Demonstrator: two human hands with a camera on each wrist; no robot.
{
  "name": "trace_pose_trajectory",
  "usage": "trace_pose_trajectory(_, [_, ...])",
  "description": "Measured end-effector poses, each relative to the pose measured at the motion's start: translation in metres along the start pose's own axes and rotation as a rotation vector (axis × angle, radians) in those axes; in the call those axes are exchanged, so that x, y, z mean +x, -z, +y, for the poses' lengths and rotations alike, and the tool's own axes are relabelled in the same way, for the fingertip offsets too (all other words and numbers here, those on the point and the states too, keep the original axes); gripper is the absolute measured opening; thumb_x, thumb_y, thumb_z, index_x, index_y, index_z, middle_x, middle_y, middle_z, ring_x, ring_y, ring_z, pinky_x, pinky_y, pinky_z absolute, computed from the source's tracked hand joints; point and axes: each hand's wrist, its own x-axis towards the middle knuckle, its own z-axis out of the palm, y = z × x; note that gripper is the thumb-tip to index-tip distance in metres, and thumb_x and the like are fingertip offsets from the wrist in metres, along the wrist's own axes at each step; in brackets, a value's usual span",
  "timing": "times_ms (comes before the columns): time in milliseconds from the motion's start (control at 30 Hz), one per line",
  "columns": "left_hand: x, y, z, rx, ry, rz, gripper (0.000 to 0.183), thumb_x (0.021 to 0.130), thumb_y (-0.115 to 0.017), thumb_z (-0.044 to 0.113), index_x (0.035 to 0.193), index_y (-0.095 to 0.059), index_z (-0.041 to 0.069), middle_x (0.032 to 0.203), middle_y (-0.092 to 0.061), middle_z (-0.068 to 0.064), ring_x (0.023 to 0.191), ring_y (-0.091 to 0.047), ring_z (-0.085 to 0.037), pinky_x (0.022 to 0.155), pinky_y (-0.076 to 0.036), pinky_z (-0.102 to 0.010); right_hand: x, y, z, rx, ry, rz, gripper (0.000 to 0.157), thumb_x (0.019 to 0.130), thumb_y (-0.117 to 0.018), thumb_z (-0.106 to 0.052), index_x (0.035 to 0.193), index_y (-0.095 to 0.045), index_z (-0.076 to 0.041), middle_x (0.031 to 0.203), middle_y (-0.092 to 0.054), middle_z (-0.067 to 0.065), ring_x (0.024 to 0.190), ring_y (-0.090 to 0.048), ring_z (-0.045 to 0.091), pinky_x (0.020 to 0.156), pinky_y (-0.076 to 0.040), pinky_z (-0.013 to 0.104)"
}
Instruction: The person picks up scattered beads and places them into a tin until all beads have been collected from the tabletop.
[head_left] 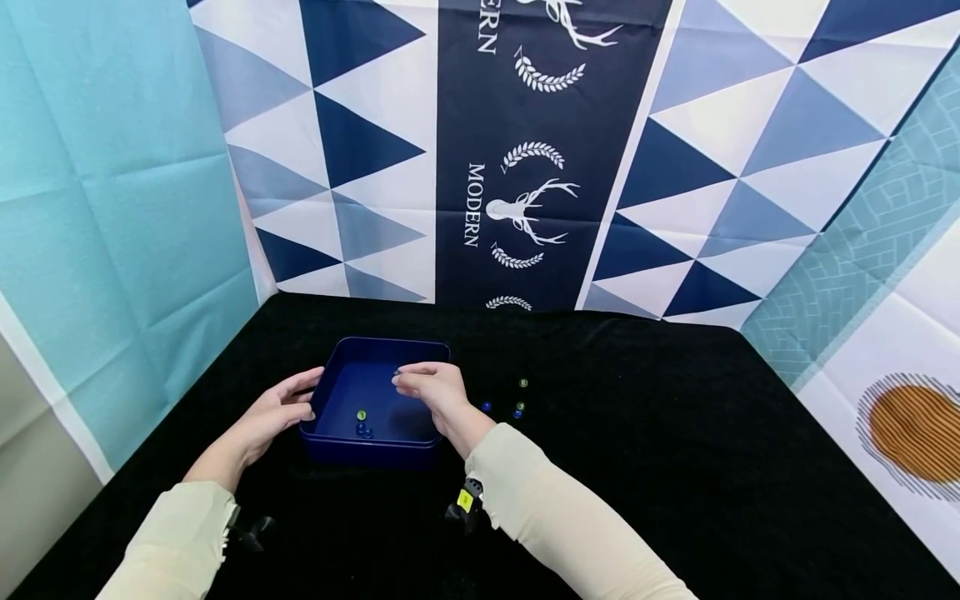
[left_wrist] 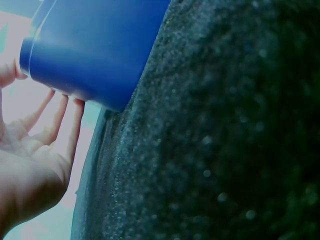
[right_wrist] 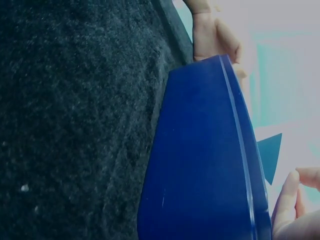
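Observation:
The blue box (head_left: pixel 375 450), open at the top, stands on the black cloth. My left hand (head_left: pixel 266 417) rests against its left wall, fingers fairly straight on the outside and thumb at the rim. Over the box's right part, my right hand (head_left: pixel 438 396) pinches a small dark marble (head_left: pixel 397 372) between thumb and fingertips; the fingers mostly cover it. On the box floor lie a green marble (head_left: pixel 362 414) and blue marbles (head_left: pixel 366 433), close together near the front. In the right wrist view, the right fingers (right_wrist: pixel 287 197) show above the box's rim.
Right of the box, on the black cloth (head_left: pixel 622 467), lie a blue marble (head_left: pixel 487 407), a green marble (head_left: pixel 523 382) and a touching-looking pair, a green marble (head_left: pixel 521 406) and a blue marble (head_left: pixel 517 414). Patterned cloth (head_left: pixel 382 150) hangs behind the table.

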Motion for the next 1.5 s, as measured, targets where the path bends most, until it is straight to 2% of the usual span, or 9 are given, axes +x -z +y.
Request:
trace_pose_trajectory(233, [0.001, -0.001, -0.001, -0.006, -0.019, 0.005, 0.073, 0.08, -0.053, -0.002, 0.147, -0.024, 0.002, 0.147, -0.023, -0.024, 0.13, -0.023, -0.039, 0.09, -0.037, -0.033, -0.003, 0.0, -0.001, -0.034, -0.011, 0.001, 0.023, 0.077, -0.071, -0.001, 0.099, -0.069, 0.006, 0.088, -0.069, 0.007, 0.076, -0.067, 0.016, 0.081, -0.049, 0.033])
trace_pose_trajectory(500, [0.0, 0.0, -0.001, -0.002, -0.015, 0.007, 0.074, 0.079, -0.053, -0.001, 0.147, -0.023, 0.002, 0.147, -0.022, -0.023, 0.131, -0.023, -0.039, 0.093, -0.035, -0.038, -0.006, 0.007, 0.003, 0.002, 0.048, -0.016, 0.024, 0.076, -0.07, 0.002, 0.098, -0.068, 0.009, 0.089, -0.069, 0.01, 0.073, -0.067, 0.017, 0.08, -0.049, 0.035])
trace_pose_trajectory(767, [0.002, 0.0, -0.001, -0.011, -0.029, 0.008, 0.073, 0.079, -0.053, -0.002, 0.146, -0.024, 0.002, 0.146, -0.024, -0.023, 0.13, -0.025, -0.038, 0.086, -0.038, -0.026, -0.011, 0.019, 0.005, 0.028, 0.072, -0.015, 0.019, 0.077, -0.069, 0.002, 0.095, -0.069, 0.006, 0.09, -0.068, 0.011, 0.079, -0.067, 0.022, 0.079, -0.05, 0.035])
trace_pose_trajectory(1067, [0.002, 0.001, -0.002, -0.014, -0.021, 0.008, 0.073, 0.079, -0.054, -0.002, 0.146, -0.024, 0.001, 0.146, -0.024, -0.024, 0.129, -0.026, -0.038, 0.085, -0.039, -0.027, -0.014, 0.036, 0.014, 0.091, 0.102, -0.01, 0.029, 0.077, -0.067, 0.005, 0.103, -0.063, 0.016, 0.082, -0.067, 0.008, 0.076, -0.066, 0.02, 0.074, -0.051, 0.03])
trace_pose_trajectory(1300, [0.0, 0.001, -0.001, -0.009, -0.017, 0.008, 0.073, 0.079, -0.054, -0.002, 0.146, -0.024, 0.001, 0.147, -0.024, -0.024, 0.13, -0.026, -0.038, 0.088, -0.038, -0.03, -0.018, 0.048, 0.019, 0.113, 0.109, 0.001, 0.03, 0.078, -0.066, 0.006, 0.104, -0.061, 0.017, 0.082, -0.067, 0.008, 0.075, -0.066, 0.018, 0.074, -0.051, 0.029])
trace_pose_trajectory(1500, [0.0, 0.0, -0.002, -0.006, -0.019, 0.009, 0.073, 0.079, -0.053, -0.002, 0.146, -0.024, 0.002, 0.147, -0.024, -0.023, 0.129, -0.025, -0.038, 0.087, -0.038, -0.03, -0.02, 0.063, 0.023, 0.166, 0.088, 0.04, 0.028, 0.078, -0.064, 0.008, 0.104, -0.061, 0.017, 0.091, -0.067, 0.016, 0.073, -0.064, 0.015, 0.075, -0.051, 0.029])
